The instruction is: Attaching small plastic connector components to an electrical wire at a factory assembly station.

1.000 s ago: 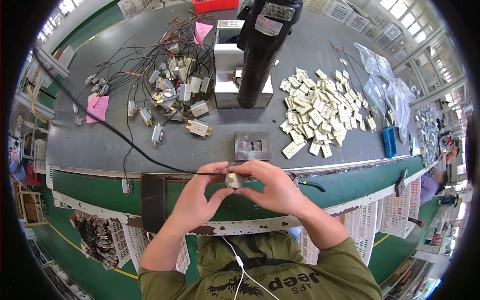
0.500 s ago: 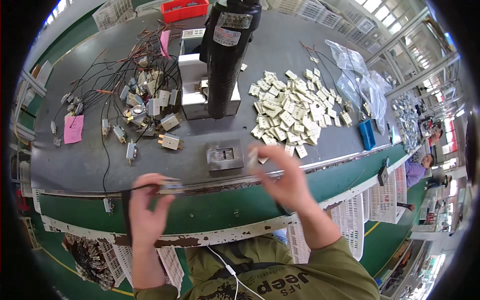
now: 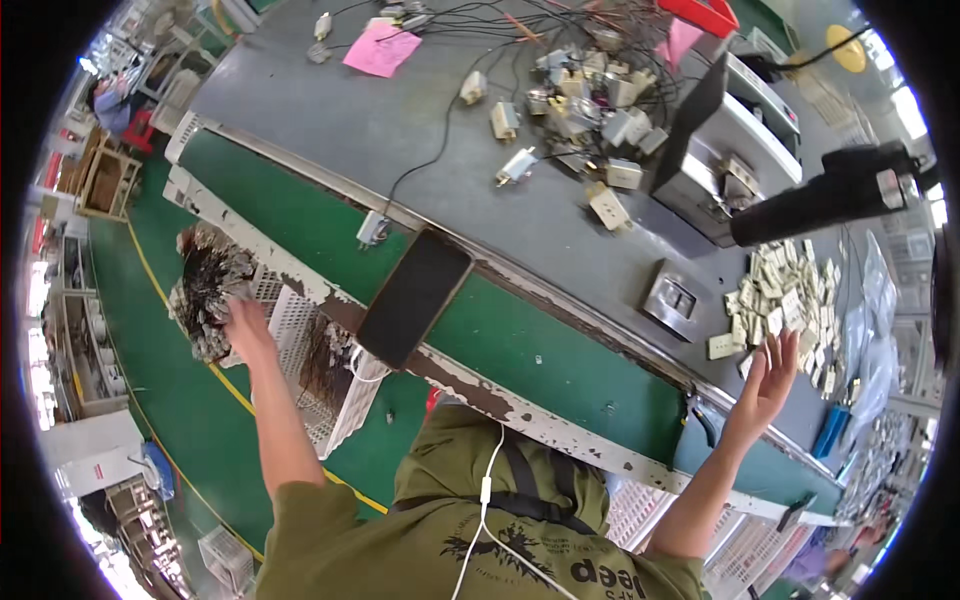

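My left hand [image 3: 247, 328] reaches down at the left to a heap of grey plug-like parts with dark wires [image 3: 207, 280], beside a white crate. Its fingertips are among the parts, so whether they grip one is hidden. My right hand [image 3: 768, 387] is held out at the bench's right, fingers stretched and nothing in it. Beyond it lies a pile of cream socket covers [image 3: 790, 300]. Left of that pile sits a square metal fixture [image 3: 672, 300]. A loose cluster of wired socket units [image 3: 600, 110] lies farther back on the bench.
A dark phone [image 3: 415, 298] rests across the green front ledge, its white cable hanging down. A metal press-like machine [image 3: 725, 150] with a black cylinder [image 3: 825, 203] stands on the bench. White crates [image 3: 292, 325] are below the ledge. A blue holder [image 3: 831, 430] and clear plastic bags lie right.
The view has turned left. My left hand has gone from the bench edge down to the heap, no longer showing the pronged part it held. My right hand has opened, without its small cream piece.
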The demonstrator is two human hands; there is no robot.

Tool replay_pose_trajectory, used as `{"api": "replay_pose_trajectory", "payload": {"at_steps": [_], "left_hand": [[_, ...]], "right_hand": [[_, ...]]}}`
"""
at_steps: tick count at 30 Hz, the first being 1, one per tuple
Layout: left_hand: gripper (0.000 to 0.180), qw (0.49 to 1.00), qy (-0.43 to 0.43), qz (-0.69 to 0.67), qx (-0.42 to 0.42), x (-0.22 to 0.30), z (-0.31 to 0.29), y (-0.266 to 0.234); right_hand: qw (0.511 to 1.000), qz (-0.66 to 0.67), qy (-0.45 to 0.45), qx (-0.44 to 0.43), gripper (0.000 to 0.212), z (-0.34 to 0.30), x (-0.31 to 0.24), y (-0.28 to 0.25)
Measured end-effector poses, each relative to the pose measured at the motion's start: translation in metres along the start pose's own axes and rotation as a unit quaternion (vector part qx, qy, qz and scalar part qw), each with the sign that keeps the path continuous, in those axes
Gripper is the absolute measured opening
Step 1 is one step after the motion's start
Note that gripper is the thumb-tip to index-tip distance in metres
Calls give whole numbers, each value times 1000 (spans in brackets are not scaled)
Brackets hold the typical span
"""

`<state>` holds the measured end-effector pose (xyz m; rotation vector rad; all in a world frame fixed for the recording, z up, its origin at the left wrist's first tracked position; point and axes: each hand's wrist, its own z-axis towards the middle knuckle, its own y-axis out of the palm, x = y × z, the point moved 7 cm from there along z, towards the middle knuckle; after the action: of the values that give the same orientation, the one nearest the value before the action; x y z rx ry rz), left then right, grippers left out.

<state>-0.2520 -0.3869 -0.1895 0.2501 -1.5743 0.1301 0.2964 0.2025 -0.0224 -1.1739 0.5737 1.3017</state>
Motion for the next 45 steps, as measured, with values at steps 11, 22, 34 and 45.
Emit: {"api": "replay_pose_trajectory", "payload": {"at_steps": [11,22,34,45], "left_hand": [[51,952,-124,280,-3,-97,11,-98],[26,744,328,424,-400,135,-168,353],[15,729,-145,83,-663,165,-298,320],[15,773,-9,-17,-634,165,-346,361]], "right_hand": [[999,-20,21,-45,47,-11,5,14],[986,5,-13,-169,37,-27,-48,65],[854,196,26,-481,59,-79,-115,135],[915,78,65,-390,39,-63,-101,121]]}}
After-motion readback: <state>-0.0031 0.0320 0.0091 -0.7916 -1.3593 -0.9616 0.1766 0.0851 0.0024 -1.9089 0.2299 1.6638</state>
